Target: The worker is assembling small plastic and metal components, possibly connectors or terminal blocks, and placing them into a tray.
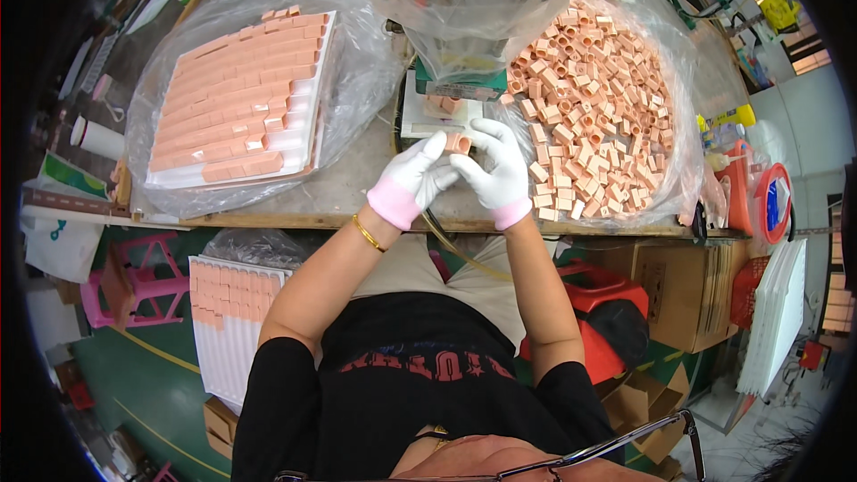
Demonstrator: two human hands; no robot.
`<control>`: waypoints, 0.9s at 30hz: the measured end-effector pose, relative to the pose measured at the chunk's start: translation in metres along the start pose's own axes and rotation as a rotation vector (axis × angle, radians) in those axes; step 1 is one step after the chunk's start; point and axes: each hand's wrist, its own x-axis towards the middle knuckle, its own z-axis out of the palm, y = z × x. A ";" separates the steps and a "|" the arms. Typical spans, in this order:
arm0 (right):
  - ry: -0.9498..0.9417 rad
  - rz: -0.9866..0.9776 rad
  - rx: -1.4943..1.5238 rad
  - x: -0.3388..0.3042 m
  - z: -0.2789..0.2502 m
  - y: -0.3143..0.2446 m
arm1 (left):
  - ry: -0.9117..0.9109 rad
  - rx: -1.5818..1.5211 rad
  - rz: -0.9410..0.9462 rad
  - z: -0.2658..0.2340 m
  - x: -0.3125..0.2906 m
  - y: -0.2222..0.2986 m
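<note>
Peach block (456,143) is held between left hand (416,176) and right hand (502,171), right of the tray (304,112). Loose blocks (563,134) lie farther right.

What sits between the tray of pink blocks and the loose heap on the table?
In the head view, a machine under clear plastic, and before it the gloved left hand and right hand holding one pink block.

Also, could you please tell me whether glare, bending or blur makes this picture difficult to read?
Head view: whitish glare streaks on the clear plastic around the left tray; head view: the scene bends toward a dark rim; head view: both gloved hands, left and right, read clearly, but the small pink block shows little fine detail.
</note>
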 end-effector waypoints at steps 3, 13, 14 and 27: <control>0.106 0.019 -0.320 0.014 -0.008 0.016 | 0.289 0.877 0.246 0.001 0.012 0.029; -0.027 0.105 -0.312 0.053 0.030 0.052 | 0.203 1.070 0.521 -0.053 0.081 0.061; -0.024 0.088 -0.287 0.054 0.030 0.050 | 0.205 1.069 0.519 -0.047 0.076 0.062; 0.019 0.077 -0.434 0.047 0.025 0.031 | 0.187 1.191 0.588 -0.074 0.091 0.071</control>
